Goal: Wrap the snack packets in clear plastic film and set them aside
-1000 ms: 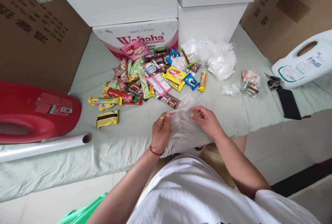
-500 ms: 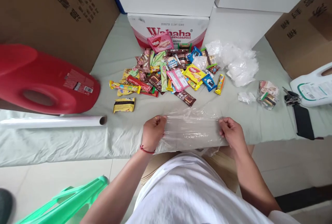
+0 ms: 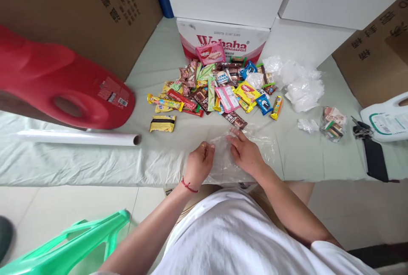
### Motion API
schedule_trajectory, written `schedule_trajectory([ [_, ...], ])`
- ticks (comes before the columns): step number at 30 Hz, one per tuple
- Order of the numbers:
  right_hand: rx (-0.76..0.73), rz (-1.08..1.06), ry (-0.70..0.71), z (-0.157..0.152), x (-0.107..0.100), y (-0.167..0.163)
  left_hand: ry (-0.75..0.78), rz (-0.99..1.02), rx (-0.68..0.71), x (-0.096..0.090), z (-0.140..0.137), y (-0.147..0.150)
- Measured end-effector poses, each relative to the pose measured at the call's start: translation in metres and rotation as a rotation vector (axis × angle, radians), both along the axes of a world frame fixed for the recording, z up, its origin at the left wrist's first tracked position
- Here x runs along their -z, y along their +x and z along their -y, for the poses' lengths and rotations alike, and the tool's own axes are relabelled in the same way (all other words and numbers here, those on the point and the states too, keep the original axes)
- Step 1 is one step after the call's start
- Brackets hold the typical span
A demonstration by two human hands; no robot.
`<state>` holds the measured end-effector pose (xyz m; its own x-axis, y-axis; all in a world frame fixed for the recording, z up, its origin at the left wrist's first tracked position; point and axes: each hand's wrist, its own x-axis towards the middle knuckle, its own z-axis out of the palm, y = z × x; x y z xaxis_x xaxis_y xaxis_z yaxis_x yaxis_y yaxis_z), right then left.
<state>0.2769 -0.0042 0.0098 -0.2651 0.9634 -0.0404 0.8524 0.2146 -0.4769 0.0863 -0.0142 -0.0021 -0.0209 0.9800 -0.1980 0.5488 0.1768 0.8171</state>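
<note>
A sheet of clear plastic film lies loosely on the cloth in front of me, its edges hard to make out. My left hand pinches the film's left side between thumb and fingers. My right hand rests over the film with its fingers extended and somewhat apart, pointing left. Just beyond the right fingertips is a brown cocoa snack packet. Behind it spreads a pile of wrapped snacks, among them a yellow nabati packet and a pink-and-white packet.
A film roll and a red jug stand left; a single yellow packet lies nearer. Crumpled clear plastic, a wrapped snack bundle, keys and a white bottle are right. Boxes line the back.
My right hand has let go of the film's right edge and moved left, close to my left hand. The film, stretched between both hands before, now lies slack. The view has shifted slightly.
</note>
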Motion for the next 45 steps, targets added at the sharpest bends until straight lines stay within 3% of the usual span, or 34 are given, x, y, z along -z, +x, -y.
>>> schedule_trajectory([
  [6, 0.007, 0.274, -0.115, -0.011, 0.007, -0.020, -0.118, 0.017, -0.093, 0.012, 0.051, -0.044],
  [8, -0.030, 0.335, -0.151, -0.011, 0.004, -0.024, -0.078, -0.068, -0.149, 0.005, 0.067, -0.060],
  [10, -0.069, 0.376, -0.181, -0.012, 0.001, -0.028, 0.043, -0.152, -0.196, -0.015, 0.076, -0.066],
  [12, -0.108, 0.411, -0.199, -0.013, -0.002, -0.033, 0.204, -0.144, -0.157, -0.040, 0.075, -0.053],
  [14, -0.133, 0.433, -0.201, -0.014, -0.005, -0.037, 0.333, -0.006, 0.005, -0.061, 0.063, -0.026],
  [16, -0.146, 0.417, -0.195, -0.014, -0.007, -0.039, 0.410, 0.129, 0.164, -0.067, 0.041, 0.009],
  [19, -0.151, 0.332, -0.211, -0.013, -0.007, -0.038, 0.404, 0.043, 0.209, -0.046, 0.000, 0.051],
  [22, -0.127, 0.263, -0.222, -0.011, -0.002, -0.028, 0.286, -0.189, 0.163, -0.011, -0.029, 0.063],
  [25, -0.119, 0.058, -0.119, -0.008, 0.006, -0.006, 0.234, -0.380, 0.175, 0.010, -0.040, 0.049],
  [29, 0.017, -0.262, 0.029, -0.003, 0.024, 0.032, 0.262, -0.573, 0.316, 0.018, -0.044, 0.017],
  [33, 0.266, -0.442, 0.010, -0.003, 0.039, 0.061, 0.254, -0.599, 0.446, 0.025, -0.050, -0.004],
  [36, 0.355, -0.450, 0.090, 0.002, 0.036, 0.065, 0.242, -0.593, 0.483, 0.027, -0.053, -0.009],
  [38, 0.269, -0.377, 0.187, 0.012, 0.028, 0.056, 0.217, -0.587, 0.506, 0.024, -0.056, -0.011],
  [40, 0.037, -0.275, 0.229, 0.026, 0.019, 0.039, 0.176, -0.567, 0.545, 0.020, -0.061, -0.015],
  [43, -0.360, -0.128, 0.175, 0.049, 0.015, 0.008, 0.107, -0.515, 0.611, 0.011, -0.072, -0.023],
  [45, -0.491, -0.052, 0.131, 0.060, 0.018, -0.009, 0.064, -0.481, 0.637, 0.003, -0.079, -0.026],
])
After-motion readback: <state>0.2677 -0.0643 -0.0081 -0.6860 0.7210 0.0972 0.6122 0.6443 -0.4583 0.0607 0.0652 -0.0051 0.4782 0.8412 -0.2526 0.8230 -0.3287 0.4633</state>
